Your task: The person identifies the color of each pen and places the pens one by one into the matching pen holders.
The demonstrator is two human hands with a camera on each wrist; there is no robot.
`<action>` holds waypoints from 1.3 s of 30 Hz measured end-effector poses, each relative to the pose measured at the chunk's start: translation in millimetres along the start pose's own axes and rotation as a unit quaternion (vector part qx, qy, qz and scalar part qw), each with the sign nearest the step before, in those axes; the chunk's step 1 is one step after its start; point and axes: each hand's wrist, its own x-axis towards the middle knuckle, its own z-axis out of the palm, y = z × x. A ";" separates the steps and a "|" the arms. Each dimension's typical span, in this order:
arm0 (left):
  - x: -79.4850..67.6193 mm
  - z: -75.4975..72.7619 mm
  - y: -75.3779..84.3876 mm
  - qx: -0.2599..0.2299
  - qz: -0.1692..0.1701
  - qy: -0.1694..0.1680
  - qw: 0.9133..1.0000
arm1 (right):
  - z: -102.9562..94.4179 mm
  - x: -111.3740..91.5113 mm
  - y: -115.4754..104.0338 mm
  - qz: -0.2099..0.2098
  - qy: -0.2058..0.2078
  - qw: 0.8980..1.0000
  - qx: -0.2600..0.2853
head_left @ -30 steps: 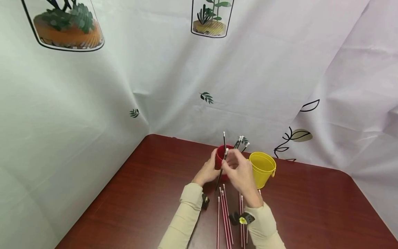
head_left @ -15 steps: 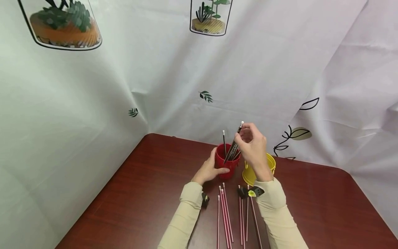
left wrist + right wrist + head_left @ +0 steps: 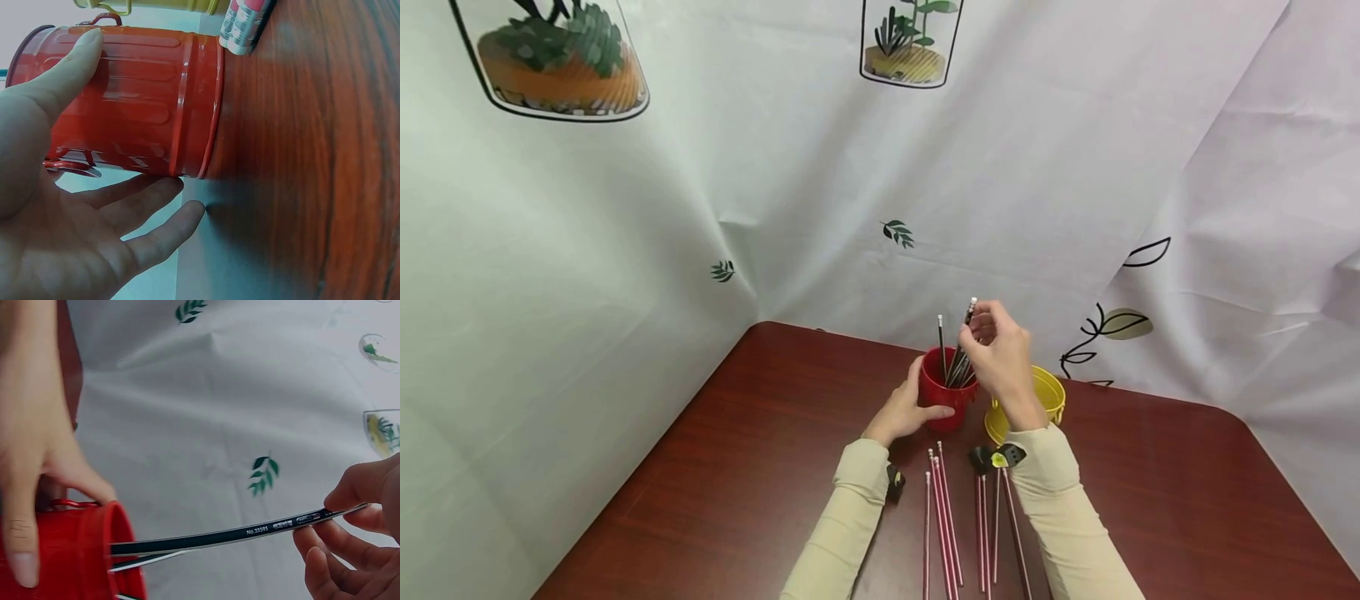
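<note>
My left hand [image 3: 898,414] holds a small red metal bucket [image 3: 953,402] upright on the table. In the left wrist view the thumb lies along the bucket's side, with fingers round the opposite side. Above the rim, my right hand [image 3: 1003,358] pinches a black pencil [image 3: 269,530] near its white eraser end. That pencil slants down, its lower end inside the red bucket's mouth. Several other black pencils stand in the same bucket, one of them a black pencil [image 3: 942,335] leaning at the left side.
A yellow bucket [image 3: 1052,390] stands just right of the red one, partly hidden by my right wrist. Several dark red pencils [image 3: 942,525] with white ends lie on the brown table [image 3: 760,450] in front, in two loose groups. A patterned white cloth hangs behind.
My right hand carried the black pencil from in front of the red bucket up over its rim, then lowered it slightly left into the mouth. The left hand has stayed on the bucket.
</note>
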 end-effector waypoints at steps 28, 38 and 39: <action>2.4 -2.2 1.8 0.013 0.012 -0.002 1.000 | 34.4 -33.2 41.9 0.040 -0.083 0.996 -0.009; 2.3 -1.2 -0.9 0.012 0.009 -0.001 1.000 | 32.7 -33.3 42.4 0.059 -0.080 0.995 -0.008; 1.9 -0.9 -1.0 0.011 0.007 -0.001 1.000 | 31.8 -33.3 42.5 0.058 -0.076 0.995 -0.006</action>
